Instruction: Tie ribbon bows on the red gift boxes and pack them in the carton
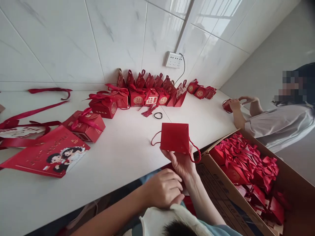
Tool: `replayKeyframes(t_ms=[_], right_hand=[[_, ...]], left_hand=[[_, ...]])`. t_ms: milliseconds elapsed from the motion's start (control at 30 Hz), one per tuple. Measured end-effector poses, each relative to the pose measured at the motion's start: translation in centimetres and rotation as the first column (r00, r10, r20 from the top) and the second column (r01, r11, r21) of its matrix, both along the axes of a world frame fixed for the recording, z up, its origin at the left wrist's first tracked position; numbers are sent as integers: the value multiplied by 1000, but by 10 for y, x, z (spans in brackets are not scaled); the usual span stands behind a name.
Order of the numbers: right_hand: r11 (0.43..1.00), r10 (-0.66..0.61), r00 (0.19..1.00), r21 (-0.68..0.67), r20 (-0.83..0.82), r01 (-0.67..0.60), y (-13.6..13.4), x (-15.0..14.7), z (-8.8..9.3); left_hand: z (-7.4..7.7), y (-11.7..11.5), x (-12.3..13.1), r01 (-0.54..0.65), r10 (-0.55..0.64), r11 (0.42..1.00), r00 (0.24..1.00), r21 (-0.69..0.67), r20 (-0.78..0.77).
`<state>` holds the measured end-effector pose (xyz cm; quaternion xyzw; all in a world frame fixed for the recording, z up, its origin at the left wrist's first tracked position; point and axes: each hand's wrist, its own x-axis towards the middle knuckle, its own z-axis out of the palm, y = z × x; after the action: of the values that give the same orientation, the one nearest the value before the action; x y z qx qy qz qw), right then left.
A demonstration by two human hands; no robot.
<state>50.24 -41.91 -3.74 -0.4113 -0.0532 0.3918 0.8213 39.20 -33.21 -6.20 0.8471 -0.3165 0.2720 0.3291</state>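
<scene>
A plain red gift box point(174, 137) with twisted red cord handles rests on the fingers of my right hand point(183, 164), which grips it from below at the table's front edge. One smooth side of it faces me. My left hand point(164, 188) is just below and left of that box, apart from it, beside white cloth point(162, 219) and a patch of dark hair point(179, 227) at the bottom. Its fingers are curled closed; whatever they hold, if anything, is hidden.
On the white table point(128, 150) stand ribbon-tied red boxes point(104, 106), a flat red bag point(52, 154) and a black hair tie point(157, 115). A carton point(221, 183) of red boxes is at right. Beyond it, another person's hands point(236, 104) hold a small red box.
</scene>
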Motion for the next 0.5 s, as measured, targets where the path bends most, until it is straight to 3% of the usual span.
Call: replayKeyframes(t_ms=[133,200,267,333,367,400,433,467,500], right_hand=[[999,-29,997,35,-71,32,-9,4,-2],[1000,-21,999,-19,-43,20,-19,7,-7],[995,-35,998,-90,47,40,-34,13,-13],[961,-147,962,-199,228,194,-56,23,-20],[901,-240,905,-267,351,343,-69,30,-23],[785,-330,806,-332,491,523,-85,36,-24],[594,-395,652,-362,647,719,-101,41,-24],[373,-365,460,-326,809,869,-119,45,-23],[176,-238,281,-243,930,954,-136,46,-20]], left_hand=[[5,51,17,-108,107,993,994,-48,-21],[0,86,32,-248,242,966,967,-75,-77],[-10,121,43,-499,482,853,866,-154,-134],[-22,149,48,-671,644,704,741,-232,-189],[-27,159,48,-700,672,669,713,-250,-200],[-31,166,47,-710,682,654,703,-259,-205],[-34,171,45,-706,677,657,707,-264,-204],[-37,173,43,-690,660,673,723,-266,-204],[-38,174,42,-673,641,690,739,-268,-205]])
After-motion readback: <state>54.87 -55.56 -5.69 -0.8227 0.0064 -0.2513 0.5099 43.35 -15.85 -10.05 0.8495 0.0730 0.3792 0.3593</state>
